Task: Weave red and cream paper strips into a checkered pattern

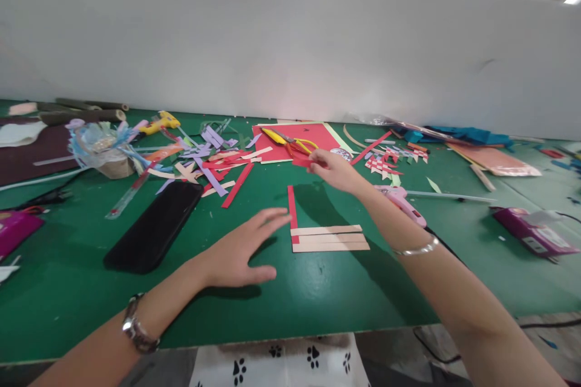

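My left hand (247,248) hovers over the green table with its fingers apart and nothing in them. Close to its fingertips, an upright red paper strip (292,202) meets two cream paper strips (331,244), which lie side by side across its lower end. Farther back, my right hand (333,168) is closed in a pinch on a red paper strip (300,161). Just behind that hand lie yellow-handled scissors (305,145) and a yellow cutter (273,135), on red paper sheets (318,132).
A black phone (154,227) lies left of my left hand, with loose paper strips (213,169) behind it. A pink glue gun (406,202) sits under my right forearm's far side. Red-and-white woven pieces (384,165) and a yellow glue gun (161,123) lie farther back.
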### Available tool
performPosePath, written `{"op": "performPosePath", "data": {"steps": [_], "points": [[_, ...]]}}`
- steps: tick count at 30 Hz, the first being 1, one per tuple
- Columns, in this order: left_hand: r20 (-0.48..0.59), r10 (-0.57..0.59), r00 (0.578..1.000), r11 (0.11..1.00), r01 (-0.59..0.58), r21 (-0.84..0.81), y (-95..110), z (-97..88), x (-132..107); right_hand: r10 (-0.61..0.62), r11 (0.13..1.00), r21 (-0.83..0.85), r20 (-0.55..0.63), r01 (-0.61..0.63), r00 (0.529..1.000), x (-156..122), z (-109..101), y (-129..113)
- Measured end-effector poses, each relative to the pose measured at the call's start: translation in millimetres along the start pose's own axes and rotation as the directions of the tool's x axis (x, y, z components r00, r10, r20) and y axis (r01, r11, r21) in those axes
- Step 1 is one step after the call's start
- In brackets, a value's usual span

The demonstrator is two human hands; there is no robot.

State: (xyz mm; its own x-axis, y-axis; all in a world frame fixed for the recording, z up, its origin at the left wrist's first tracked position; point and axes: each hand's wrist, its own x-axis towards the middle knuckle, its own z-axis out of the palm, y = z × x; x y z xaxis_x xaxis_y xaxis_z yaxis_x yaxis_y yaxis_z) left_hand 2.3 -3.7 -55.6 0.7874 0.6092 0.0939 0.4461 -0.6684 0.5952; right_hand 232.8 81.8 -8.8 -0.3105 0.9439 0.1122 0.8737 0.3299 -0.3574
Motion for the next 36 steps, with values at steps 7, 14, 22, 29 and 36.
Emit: {"op": "performPosePath", "data": {"steps": [7,14,22,29,36], "points": [[-0.273,-0.219,0.937,0.937,0.123,-0.327,27.6,-4.6,29.4,-0.355,0.934,0.033,0.18,0.355,0.917,-71.2,-25.8,-32.2],[-0.239,-0.292,0.926,0.931,0.217,-0.294,45.3,-3.6,49.1,-0.361,0.929,-0.055,0.074,0.366,0.929,-77.9,-19.6,-32.7],[-0.223,-0.302,0.927,0.934,0.241,-0.264,34.0,2.5,50.2,-0.354,0.929,-0.166,-0.138,0.331,0.925,-75.0,0.8,-25.4],[-0.359,-0.374,0.855,0.87,0.19,-0.455,32.1,4.6,51.9,0.124,0.872,0.474,-0.45,0.119,0.884,-77.6,8.2,-17.8],[-0.423,-0.312,0.851,0.903,0.127,-0.409,40.2,12.6,53.9,0.173,0.515,0.857,-0.083,-0.018,0.981,-82.9,15.9,-33.3]]}}
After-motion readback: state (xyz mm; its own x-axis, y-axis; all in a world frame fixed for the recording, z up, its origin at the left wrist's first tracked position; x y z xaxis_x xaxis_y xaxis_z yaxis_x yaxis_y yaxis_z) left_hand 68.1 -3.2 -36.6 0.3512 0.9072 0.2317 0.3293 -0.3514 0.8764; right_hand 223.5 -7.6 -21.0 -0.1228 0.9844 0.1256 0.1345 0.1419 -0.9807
